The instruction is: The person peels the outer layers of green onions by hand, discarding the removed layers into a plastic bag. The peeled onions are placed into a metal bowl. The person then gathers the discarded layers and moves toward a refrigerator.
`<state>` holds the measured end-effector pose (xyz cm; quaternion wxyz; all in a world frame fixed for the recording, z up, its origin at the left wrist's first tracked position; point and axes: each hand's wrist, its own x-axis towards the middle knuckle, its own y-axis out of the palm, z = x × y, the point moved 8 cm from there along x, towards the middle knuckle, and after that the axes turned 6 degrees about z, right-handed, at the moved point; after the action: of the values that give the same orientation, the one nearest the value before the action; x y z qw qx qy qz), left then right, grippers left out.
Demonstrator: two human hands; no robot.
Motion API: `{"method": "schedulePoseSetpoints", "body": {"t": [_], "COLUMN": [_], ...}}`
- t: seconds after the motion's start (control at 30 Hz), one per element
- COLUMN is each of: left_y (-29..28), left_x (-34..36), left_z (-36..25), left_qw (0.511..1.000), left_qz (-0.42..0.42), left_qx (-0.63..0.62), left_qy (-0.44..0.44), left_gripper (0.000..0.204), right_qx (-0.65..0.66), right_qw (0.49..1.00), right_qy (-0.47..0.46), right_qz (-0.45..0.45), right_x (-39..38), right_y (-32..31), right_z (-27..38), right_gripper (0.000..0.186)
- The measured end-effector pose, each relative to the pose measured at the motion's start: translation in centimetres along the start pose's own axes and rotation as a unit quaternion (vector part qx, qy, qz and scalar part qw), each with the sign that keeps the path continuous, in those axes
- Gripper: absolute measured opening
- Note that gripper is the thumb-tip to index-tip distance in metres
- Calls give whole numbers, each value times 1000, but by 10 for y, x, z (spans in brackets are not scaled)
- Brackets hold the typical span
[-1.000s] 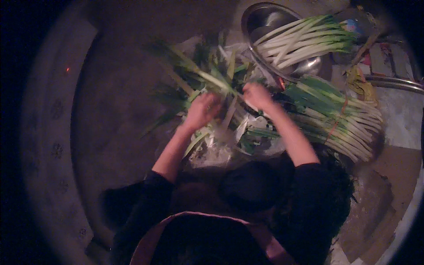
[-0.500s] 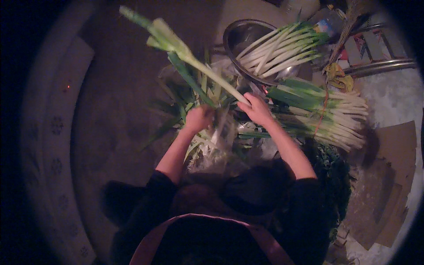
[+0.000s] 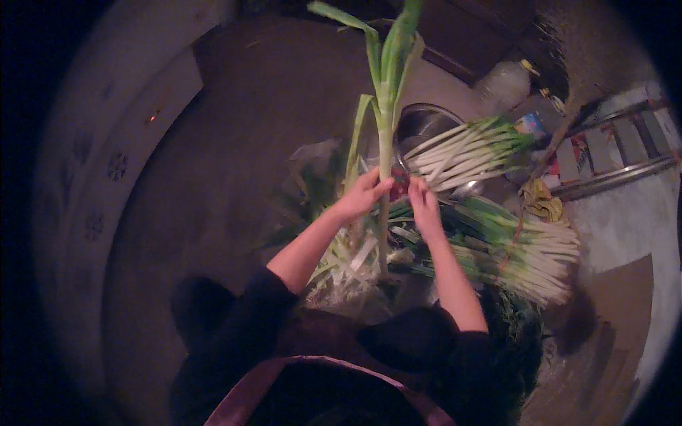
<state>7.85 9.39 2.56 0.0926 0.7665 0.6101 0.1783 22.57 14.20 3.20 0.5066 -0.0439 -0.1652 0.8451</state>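
A long scallion (image 3: 386, 145) stands nearly upright before me, its green leaves pointing away and its white stalk running down toward my lap. My left hand (image 3: 362, 197) is closed around the stalk at about its middle. Just to the right, my right hand (image 3: 425, 209) is closed too, close beside the stalk. A small reddish thing (image 3: 399, 184) shows at its fingertips, too dim to name. Beneath both hands lies a heap of stripped leaves and peelings (image 3: 348, 259), partly hidden by my left forearm.
At the far right, a metal basin (image 3: 419, 117) holds a row of peeled scallions (image 3: 462, 153). Nearer lies a tied bundle of unpeeled scallions (image 3: 536, 259). Dark leafy greens (image 3: 515, 323) are by my right side. Beyond stand a plastic jug (image 3: 506, 85) and a broom (image 3: 568, 106).
The scallion has swung from leaning left to nearly upright. My left hand has come up from the leaf heap onto its stalk; my right hand has left the stalk. My view has shifted.
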Motion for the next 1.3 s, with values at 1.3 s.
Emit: {"method": "schedulePoseSetpoints", "body": {"t": [1.3], "left_y": [-37], "left_x": [-49], "left_z": [-40], "left_qw": [971], "left_qz": [-188], "left_qx": [-128], "left_qy": [70], "left_gripper": [44], "right_qx": [530], "right_qw": [843], "right_qy": [77], "right_qz": [-45], "right_x": [29], "right_y": [15], "right_z": [16], "right_gripper": [21]}}
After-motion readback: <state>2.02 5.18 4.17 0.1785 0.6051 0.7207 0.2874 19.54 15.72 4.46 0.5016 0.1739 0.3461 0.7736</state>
